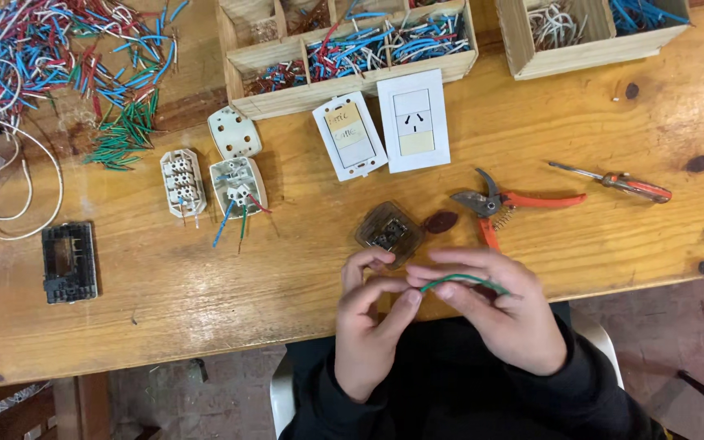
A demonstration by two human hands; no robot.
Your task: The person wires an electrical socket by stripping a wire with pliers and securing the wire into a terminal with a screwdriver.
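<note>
While both hands meet at the bench's near edge, the left hand and right hand each pinch an end of a short green wire with curled fingers. Just beyond lie a clear plastic box, orange pruning shears and a screwdriver.
</note>
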